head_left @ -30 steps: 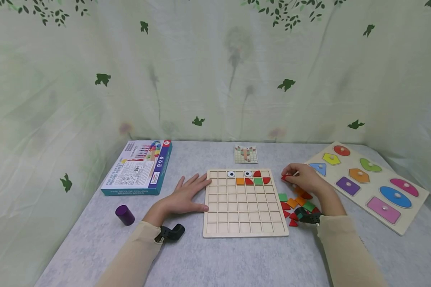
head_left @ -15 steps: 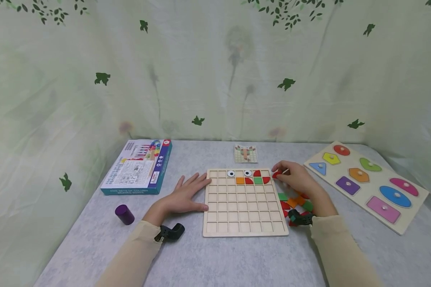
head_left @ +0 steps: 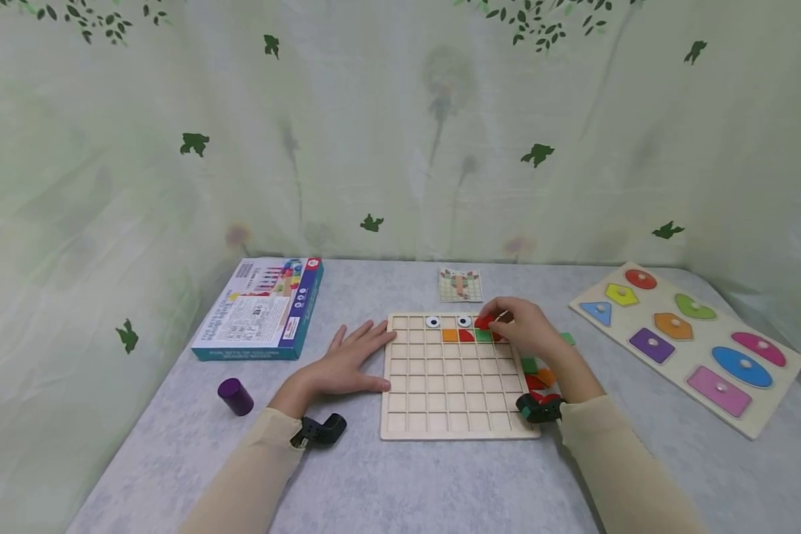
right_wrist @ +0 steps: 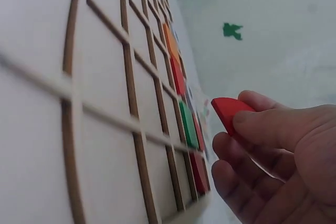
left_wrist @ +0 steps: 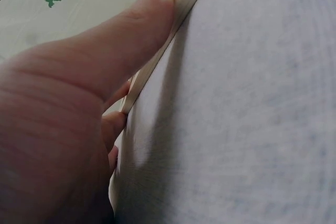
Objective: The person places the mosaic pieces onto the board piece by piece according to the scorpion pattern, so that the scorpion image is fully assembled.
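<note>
My right hand [head_left: 529, 330] pinches a red quarter-circle tile [right_wrist: 229, 112] between thumb and index finger, over the top right corner of the wooden grid board [head_left: 457, 400]. Below the pinched tile, the board's second row holds an orange square tile [head_left: 450, 335], a red tile [head_left: 466, 336] and a green square tile [right_wrist: 188, 124], with another red tile [right_wrist: 198, 172] at its end. Two eye tiles [head_left: 432, 322] sit in the top row. With fingers spread, my left hand [head_left: 342, 368] rests at the board's left edge; its thumb [left_wrist: 142, 22] touches that edge in the left wrist view.
Loose tiles [head_left: 529, 366] lie right of the board, partly under my right forearm. A pattern card [head_left: 460, 285] lies behind the board. Further right is a knobbed shape puzzle [head_left: 624, 319]. On the left are a boxed set [head_left: 256, 311] and a purple cylinder [head_left: 236, 397].
My right hand has carried the red quarter-circle tile leftward, from beside the board to over its top right corner. My left hand stays at the left edge.
</note>
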A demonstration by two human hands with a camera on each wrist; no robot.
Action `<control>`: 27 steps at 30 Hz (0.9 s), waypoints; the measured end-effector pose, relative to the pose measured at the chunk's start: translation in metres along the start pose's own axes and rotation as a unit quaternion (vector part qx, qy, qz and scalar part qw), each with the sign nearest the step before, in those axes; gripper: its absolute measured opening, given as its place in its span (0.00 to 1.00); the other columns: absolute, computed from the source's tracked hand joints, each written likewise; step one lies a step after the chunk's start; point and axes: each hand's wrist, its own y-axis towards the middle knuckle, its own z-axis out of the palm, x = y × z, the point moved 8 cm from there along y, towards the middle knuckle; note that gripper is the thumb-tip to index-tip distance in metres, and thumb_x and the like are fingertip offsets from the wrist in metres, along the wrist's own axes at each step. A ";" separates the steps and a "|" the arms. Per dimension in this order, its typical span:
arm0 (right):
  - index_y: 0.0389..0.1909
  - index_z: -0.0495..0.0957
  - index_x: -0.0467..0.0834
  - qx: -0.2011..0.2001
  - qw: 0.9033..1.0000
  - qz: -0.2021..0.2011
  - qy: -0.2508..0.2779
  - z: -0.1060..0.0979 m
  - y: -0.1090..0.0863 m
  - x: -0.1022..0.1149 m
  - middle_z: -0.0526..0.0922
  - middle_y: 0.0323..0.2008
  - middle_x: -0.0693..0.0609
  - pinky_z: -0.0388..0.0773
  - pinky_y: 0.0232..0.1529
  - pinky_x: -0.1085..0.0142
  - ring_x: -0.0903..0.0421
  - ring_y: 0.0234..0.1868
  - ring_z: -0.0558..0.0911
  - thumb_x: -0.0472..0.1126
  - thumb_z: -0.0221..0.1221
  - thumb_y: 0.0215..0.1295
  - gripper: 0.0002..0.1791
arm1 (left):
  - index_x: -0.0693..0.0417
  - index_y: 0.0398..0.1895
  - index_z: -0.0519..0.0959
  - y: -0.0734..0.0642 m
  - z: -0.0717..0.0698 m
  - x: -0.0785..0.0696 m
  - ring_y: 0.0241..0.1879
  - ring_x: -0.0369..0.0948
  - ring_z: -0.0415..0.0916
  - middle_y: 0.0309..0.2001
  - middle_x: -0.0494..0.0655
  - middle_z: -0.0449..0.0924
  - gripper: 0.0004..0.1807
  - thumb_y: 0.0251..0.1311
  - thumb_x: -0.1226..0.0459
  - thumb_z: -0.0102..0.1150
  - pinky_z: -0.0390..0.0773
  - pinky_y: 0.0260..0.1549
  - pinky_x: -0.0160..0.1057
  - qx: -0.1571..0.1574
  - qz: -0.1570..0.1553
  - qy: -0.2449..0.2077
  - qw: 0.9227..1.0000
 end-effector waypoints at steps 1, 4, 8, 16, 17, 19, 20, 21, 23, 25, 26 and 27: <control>0.48 0.81 0.45 0.001 1.000 -0.009 0.001 0.003 0.001 0.005 0.84 0.48 0.46 0.82 0.43 0.61 0.49 0.45 0.81 0.35 0.57 0.71 0.09 | 0.42 0.80 0.53 0.000 0.000 0.000 0.82 0.51 0.33 0.82 0.44 0.41 0.50 0.58 0.41 0.65 0.24 0.74 0.65 -0.001 -0.001 0.000 1.000; 0.47 0.82 0.44 0.005 0.999 -0.037 0.004 0.012 0.003 0.020 0.84 0.48 0.47 0.82 0.45 0.59 0.49 0.45 0.81 0.35 0.58 0.71 0.09 | 0.42 0.80 0.54 -0.001 -0.001 0.000 0.82 0.52 0.33 0.82 0.45 0.41 0.50 0.58 0.41 0.66 0.25 0.74 0.65 -0.002 -0.003 0.001 1.000; 0.46 0.82 0.44 0.011 0.998 -0.058 0.002 0.024 0.009 0.034 0.84 0.46 0.48 0.82 0.48 0.57 0.51 0.43 0.81 0.33 0.58 0.70 0.09 | 0.42 0.80 0.54 -0.001 -0.002 -0.001 0.82 0.52 0.33 0.82 0.45 0.42 0.50 0.58 0.41 0.66 0.24 0.74 0.65 -0.003 0.000 -0.002 1.000; 0.44 0.83 0.47 0.025 0.997 -0.075 -0.010 0.045 0.020 0.046 0.84 0.44 0.50 0.81 0.49 0.58 0.53 0.43 0.80 0.33 0.58 0.70 0.08 | 0.42 0.80 0.54 0.000 -0.001 -0.002 0.82 0.52 0.34 0.82 0.45 0.42 0.50 0.58 0.41 0.66 0.25 0.74 0.66 -0.003 0.003 -0.002 1.000; 0.44 0.83 0.47 0.027 0.997 -0.076 -0.013 0.047 0.020 0.047 0.84 0.43 0.50 0.80 0.48 0.58 0.53 0.42 0.80 0.34 0.58 0.69 0.08 | 0.42 0.80 0.54 0.000 -0.001 -0.002 0.82 0.52 0.34 0.82 0.45 0.42 0.50 0.58 0.41 0.65 0.25 0.74 0.66 -0.003 0.004 -0.002 1.000; 0.44 0.83 0.48 0.029 0.996 -0.077 -0.017 0.051 0.022 0.049 0.84 0.41 0.52 0.79 0.46 0.60 0.55 0.41 0.79 0.34 0.59 0.69 0.08 | 0.42 0.80 0.54 0.000 -0.001 -0.002 0.82 0.52 0.34 0.82 0.45 0.42 0.50 0.58 0.41 0.65 0.25 0.74 0.66 -0.003 0.005 -0.003 1.000; 0.44 0.83 0.48 0.030 0.996 -0.080 -0.018 0.052 0.022 0.050 0.84 0.40 0.52 0.78 0.46 0.61 0.55 0.40 0.79 0.34 0.59 0.69 0.08 | 0.42 0.80 0.54 0.000 -0.001 -0.002 0.82 0.52 0.34 0.82 0.45 0.42 0.50 0.58 0.41 0.65 0.24 0.74 0.66 -0.003 0.005 -0.003 1.000; 0.43 0.83 0.48 0.031 0.996 -0.079 -0.016 0.054 0.023 0.051 0.84 0.39 0.53 0.77 0.45 0.62 0.55 0.39 0.78 0.34 0.59 0.69 0.08 | 0.42 0.80 0.54 0.000 -0.001 -0.002 0.82 0.52 0.34 0.82 0.45 0.42 0.50 0.58 0.41 0.65 0.24 0.74 0.66 -0.003 0.005 -0.003 1.000; 0.43 0.82 0.48 0.033 0.996 -0.082 -0.015 0.057 0.023 0.053 0.84 0.38 0.53 0.76 0.43 0.63 0.56 0.38 0.77 0.33 0.59 0.68 0.08 | 0.42 0.80 0.54 0.000 -0.001 -0.002 0.82 0.52 0.33 0.82 0.45 0.42 0.50 0.58 0.41 0.65 0.24 0.74 0.66 -0.002 0.005 -0.003 1.000; 0.42 0.82 0.49 0.034 0.996 -0.081 -0.011 0.059 0.024 0.055 0.83 0.37 0.53 0.75 0.42 0.63 0.56 0.37 0.76 0.34 0.60 0.68 0.08 | 0.42 0.80 0.54 0.000 -0.001 -0.001 0.82 0.52 0.33 0.82 0.44 0.42 0.50 0.58 0.41 0.65 0.24 0.74 0.66 -0.002 0.003 -0.002 1.000; 0.42 0.82 0.48 0.035 0.996 -0.081 -0.010 0.060 0.024 0.056 0.83 0.37 0.53 0.75 0.42 0.64 0.56 0.37 0.76 0.34 0.60 0.68 0.08 | 0.42 0.80 0.53 0.000 -0.001 -0.001 0.82 0.52 0.33 0.82 0.44 0.41 0.50 0.58 0.41 0.65 0.24 0.74 0.66 -0.002 0.003 -0.002 1.000; 0.42 0.82 0.48 0.036 0.996 -0.079 -0.009 0.061 0.024 0.056 0.83 0.37 0.53 0.74 0.42 0.64 0.56 0.36 0.76 0.34 0.60 0.68 0.07 | 0.42 0.80 0.53 0.000 -0.001 -0.001 0.82 0.52 0.33 0.82 0.44 0.41 0.50 0.58 0.41 0.65 0.24 0.74 0.66 -0.001 0.003 -0.002 1.000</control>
